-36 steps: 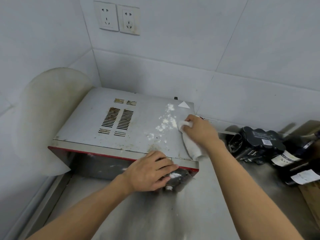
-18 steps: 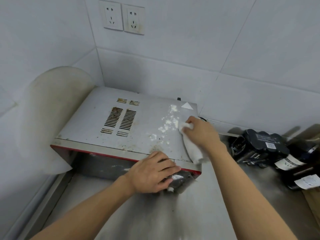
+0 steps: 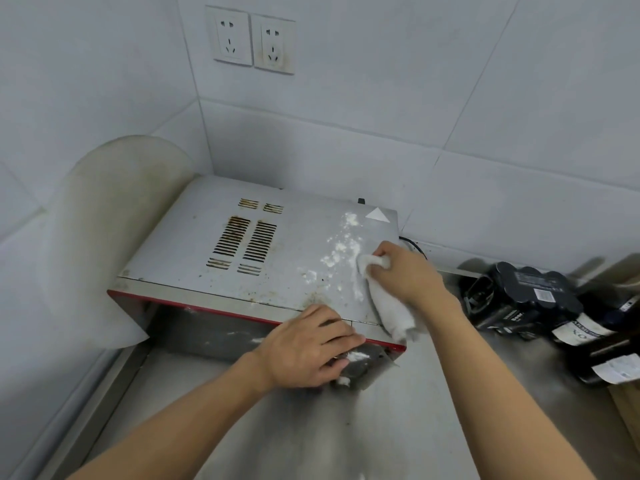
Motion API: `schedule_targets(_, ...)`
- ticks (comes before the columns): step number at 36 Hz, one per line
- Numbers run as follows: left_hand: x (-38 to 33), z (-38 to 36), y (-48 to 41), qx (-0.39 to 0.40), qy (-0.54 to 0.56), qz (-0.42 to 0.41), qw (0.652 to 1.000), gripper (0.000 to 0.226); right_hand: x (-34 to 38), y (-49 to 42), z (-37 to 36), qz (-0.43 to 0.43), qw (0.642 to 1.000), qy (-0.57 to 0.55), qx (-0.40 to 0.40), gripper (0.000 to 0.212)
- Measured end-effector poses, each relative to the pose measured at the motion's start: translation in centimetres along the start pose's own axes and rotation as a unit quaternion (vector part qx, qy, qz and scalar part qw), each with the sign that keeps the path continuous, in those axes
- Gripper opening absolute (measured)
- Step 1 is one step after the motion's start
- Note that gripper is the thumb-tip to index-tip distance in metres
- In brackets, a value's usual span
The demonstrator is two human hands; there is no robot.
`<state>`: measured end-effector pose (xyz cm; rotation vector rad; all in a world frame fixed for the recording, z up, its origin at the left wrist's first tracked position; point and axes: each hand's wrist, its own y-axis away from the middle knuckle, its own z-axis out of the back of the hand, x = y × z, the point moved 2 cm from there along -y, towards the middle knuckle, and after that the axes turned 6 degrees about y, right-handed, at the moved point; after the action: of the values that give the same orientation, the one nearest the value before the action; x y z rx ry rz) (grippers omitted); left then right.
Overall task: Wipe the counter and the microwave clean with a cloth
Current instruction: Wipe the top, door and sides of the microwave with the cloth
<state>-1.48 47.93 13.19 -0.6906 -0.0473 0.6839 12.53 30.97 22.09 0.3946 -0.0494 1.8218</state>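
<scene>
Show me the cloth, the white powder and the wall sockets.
cloth (image 3: pixel 388 306), head view, middle of the hanging part
white powder (image 3: pixel 338 251), head view, thick patch
wall sockets (image 3: pixel 231 36), head view, left plate

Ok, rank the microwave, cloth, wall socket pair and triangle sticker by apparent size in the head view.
The microwave
then wall socket pair and cloth, too alike to rank, the right hand hiding part of the cloth
triangle sticker smallest

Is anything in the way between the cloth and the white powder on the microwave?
Nothing visible. The cloth in the right hand lies at the right edge of the powder on the microwave; the left hand rests on the front edge, clear.
</scene>
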Motion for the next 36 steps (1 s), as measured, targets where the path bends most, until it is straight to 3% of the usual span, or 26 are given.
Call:
schedule_targets(4,-0.3,0.2,-0.1,0.001,0.003,0.004,1.000,0.034,0.6,-2.1,0.2,-0.028,0.999,-0.018,-0.043,0.026)
schedule_targets(13,-0.3,0.2,0.0,0.010,0.005,0.009,1.000,0.034,-0.8,1.7,-1.1,-0.008,1.000,-0.011,0.010,0.018)
schedule_targets(20,-0.3,0.3,0.0,0.021,0.005,0.022,1.000,0.037,0.2,0.8,0.0,-0.035,0.999,-0.026,-0.031,0.023)
schedule_targets(27,-0.3,0.2,0.0,0.025,0.012,0.023,0.999,0.037,-0.3,3.6,-1.4,-0.019,0.999,0.038,0.013,0.025)
schedule_targets(36,-0.4,0.5,-0.2,0.037,0.011,0.026,0.999,0.039,0.0,2.6,-0.3,-0.050,0.998,-0.017,-0.031,0.028)
